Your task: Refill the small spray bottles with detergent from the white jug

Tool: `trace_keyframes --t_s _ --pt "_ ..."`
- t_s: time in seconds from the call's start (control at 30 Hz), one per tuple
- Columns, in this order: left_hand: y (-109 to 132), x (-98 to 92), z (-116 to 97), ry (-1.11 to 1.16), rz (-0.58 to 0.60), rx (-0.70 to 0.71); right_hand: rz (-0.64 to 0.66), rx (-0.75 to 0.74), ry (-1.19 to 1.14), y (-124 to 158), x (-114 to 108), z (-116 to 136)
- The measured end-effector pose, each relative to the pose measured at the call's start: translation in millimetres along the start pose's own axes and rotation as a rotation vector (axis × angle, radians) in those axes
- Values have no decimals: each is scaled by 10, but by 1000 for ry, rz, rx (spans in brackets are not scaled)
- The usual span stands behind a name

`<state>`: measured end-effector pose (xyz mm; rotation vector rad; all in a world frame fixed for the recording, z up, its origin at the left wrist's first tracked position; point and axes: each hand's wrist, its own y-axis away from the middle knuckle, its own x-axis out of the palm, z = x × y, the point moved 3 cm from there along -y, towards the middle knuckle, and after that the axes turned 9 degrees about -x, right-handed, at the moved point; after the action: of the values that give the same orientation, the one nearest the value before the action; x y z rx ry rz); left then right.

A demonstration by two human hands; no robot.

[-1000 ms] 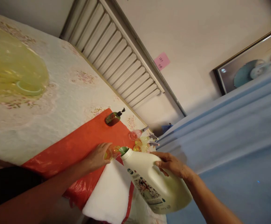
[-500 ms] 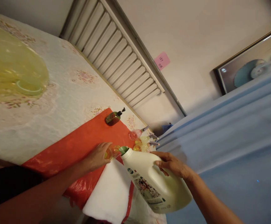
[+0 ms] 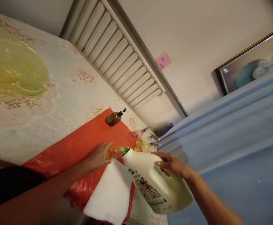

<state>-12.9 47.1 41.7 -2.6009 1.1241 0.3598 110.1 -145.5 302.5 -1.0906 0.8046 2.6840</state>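
My right hand (image 3: pixel 171 164) is closed round the handle of a large cream jug-style detergent bottle (image 3: pixel 158 190), which is tilted with its green spout (image 3: pixel 124 151) toward the left. Right at that spout, my left hand (image 3: pixel 101 156) grips a small clear bottle (image 3: pixel 113 152) with orange-yellow colour showing in it. Whether liquid is flowing between the two is too small to tell. Below them lies a red plastic sheet (image 3: pixel 80 140), with a folded white cloth (image 3: pixel 110 190) along its near side.
A dark green pump bottle (image 3: pixel 113 118) stands on the red sheet's far end. Near the table edge are a pink spray bottle (image 3: pixel 136 135) and yellow spray bottles (image 3: pixel 146 140). A yellow translucent bag (image 3: pixel 14 65) rests on the floral tablecloth (image 3: pixel 66 103). A blue curtain (image 3: pixel 232 140) hangs at right.
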Motion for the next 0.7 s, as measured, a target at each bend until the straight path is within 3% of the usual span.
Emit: trace_keyframes --t_s 0.43,0.7 --pt "17 -36 -53 0 0 -17 4 2 27 8 -8 20" --pt "-18 37 46 -12 7 5 -1 13 16 6 5 55"
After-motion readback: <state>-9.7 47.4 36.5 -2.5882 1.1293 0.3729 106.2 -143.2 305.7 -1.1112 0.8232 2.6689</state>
